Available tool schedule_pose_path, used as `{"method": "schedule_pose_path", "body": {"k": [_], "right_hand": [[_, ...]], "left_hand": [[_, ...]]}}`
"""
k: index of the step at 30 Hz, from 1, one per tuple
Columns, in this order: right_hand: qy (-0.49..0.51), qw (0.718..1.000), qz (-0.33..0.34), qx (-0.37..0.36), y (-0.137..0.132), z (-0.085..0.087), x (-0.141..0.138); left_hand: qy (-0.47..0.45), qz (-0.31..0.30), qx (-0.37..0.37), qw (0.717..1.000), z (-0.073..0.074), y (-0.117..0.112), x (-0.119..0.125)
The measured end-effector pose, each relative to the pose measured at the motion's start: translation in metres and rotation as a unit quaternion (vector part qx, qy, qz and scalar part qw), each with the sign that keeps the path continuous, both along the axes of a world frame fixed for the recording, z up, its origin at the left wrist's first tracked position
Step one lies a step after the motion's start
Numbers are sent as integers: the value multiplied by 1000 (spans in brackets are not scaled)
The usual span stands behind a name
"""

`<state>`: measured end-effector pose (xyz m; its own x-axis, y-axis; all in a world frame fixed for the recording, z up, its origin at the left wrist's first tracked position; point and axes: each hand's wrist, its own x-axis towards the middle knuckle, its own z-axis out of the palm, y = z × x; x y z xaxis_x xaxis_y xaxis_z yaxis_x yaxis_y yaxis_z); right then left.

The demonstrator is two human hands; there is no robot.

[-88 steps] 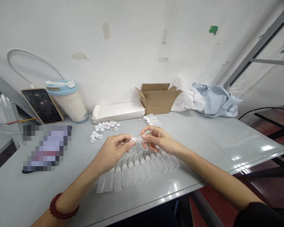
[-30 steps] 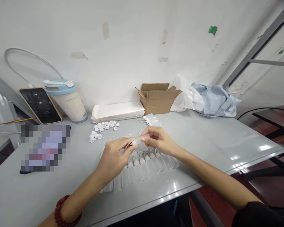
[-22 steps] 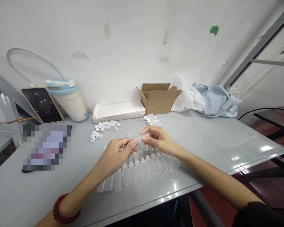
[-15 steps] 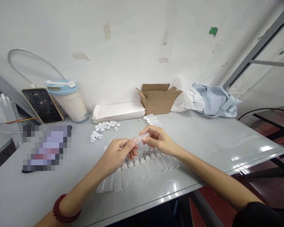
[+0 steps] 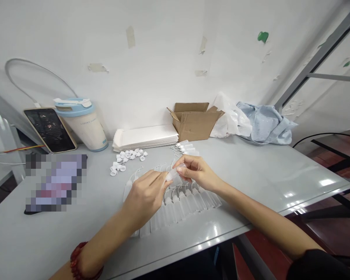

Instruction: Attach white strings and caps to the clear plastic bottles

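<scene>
My right hand (image 5: 196, 171) grips the body of a small translucent plastic bottle (image 5: 178, 171) between thumb and fingers. Closed around the bottle's other end is my left hand (image 5: 148, 190), back of the hand turned up, hiding the cap end. Below and behind both hands, a row of similar bottles (image 5: 177, 206) with white caps and thin white cords lies side by side on the grey table (image 5: 251, 175). Loose white caps (image 5: 128, 156) form a small heap beyond my left hand. A few more bottles (image 5: 188, 146) lie beyond my right hand.
Along the wall stand a phone (image 5: 51, 130), a blue-lidded cup (image 5: 84, 124), a stack of white sheets (image 5: 146, 137), an open cardboard box (image 5: 195, 124), a white plastic bag (image 5: 230, 120) and a light blue cloth (image 5: 266, 124). A blurred-out device (image 5: 58, 182) lies at left.
My left hand has rolled over, from thumb and fingertips showing to its back facing up, around the bottle's end. My right hand keeps its hold on the bottle body.
</scene>
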<state>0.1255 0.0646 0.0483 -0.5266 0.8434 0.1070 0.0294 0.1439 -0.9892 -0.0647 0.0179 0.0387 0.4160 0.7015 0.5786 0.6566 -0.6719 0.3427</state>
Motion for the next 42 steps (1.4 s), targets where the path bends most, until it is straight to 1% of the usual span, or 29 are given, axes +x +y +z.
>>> {"method": "schedule_pose_path", "body": {"k": [2, 4, 5, 7, 9, 11, 13, 15, 19, 23, 25, 27, 29, 30, 32, 38, 40, 42], "right_hand": [[3, 1000, -2, -3, -1, 0, 0], [4, 1000, -8, -5, -2, 0, -1], [5, 1000, -11, -5, -2, 0, -1], [6, 1000, -17, -3, -3, 0, -2], [10, 1000, -15, 2, -3, -1, -3], [13, 1000, -8, 7, -3, -1, -4], [18, 1000, -1, 10, -2, -1, -4], [21, 1000, 1, 6, -3, -1, -4], [26, 1000, 5, -4, -3, -1, -3], [40, 999, 6, -6, -3, -3, -3], [38, 999, 6, -8, -3, -4, -4], [32, 999, 6, -7, -3, -4, -4], [28, 1000, 2, -6, -3, -5, -4], [26, 1000, 0, -4, -3, -5, -4], [21, 1000, -4, -2, -3, -5, -4], [-2, 999, -32, -1, -2, -3, -4], [-9, 999, -51, -5, 0, -2, -4], [-12, 997, -72, -6, 2, 0, -3]], "left_hand": [[30, -3, 45, 999, -3, 1, -1], [21, 0, 41, 999, -3, 1, 0], [4, 4, 18, 1000, -2, 1, 0], [-41, 13, -65, 997, 2, 0, 1], [-78, 20, -166, 983, 8, -1, 1], [-95, 27, -246, 964, 13, -1, 1], [-99, 31, -292, 951, 17, -1, 1], [-103, 33, -307, 946, 19, 0, 1], [-106, 17, -266, 958, 17, -1, 0], [-91, -11, -192, 977, 11, -1, -1], [-63, -14, -118, 991, 7, -1, -2], [-16, -11, -23, 1000, 3, 0, -2], [35, -4, 56, 998, -1, 0, -2], [56, 1, 79, 995, -2, 0, -2], [76, 11, 89, 993, -3, 0, -2], [74, 35, 28, 996, -5, 6, -7], [88, 55, 8, 995, -5, 10, -11], [107, 91, -15, 990, -4, 15, -18]]}}
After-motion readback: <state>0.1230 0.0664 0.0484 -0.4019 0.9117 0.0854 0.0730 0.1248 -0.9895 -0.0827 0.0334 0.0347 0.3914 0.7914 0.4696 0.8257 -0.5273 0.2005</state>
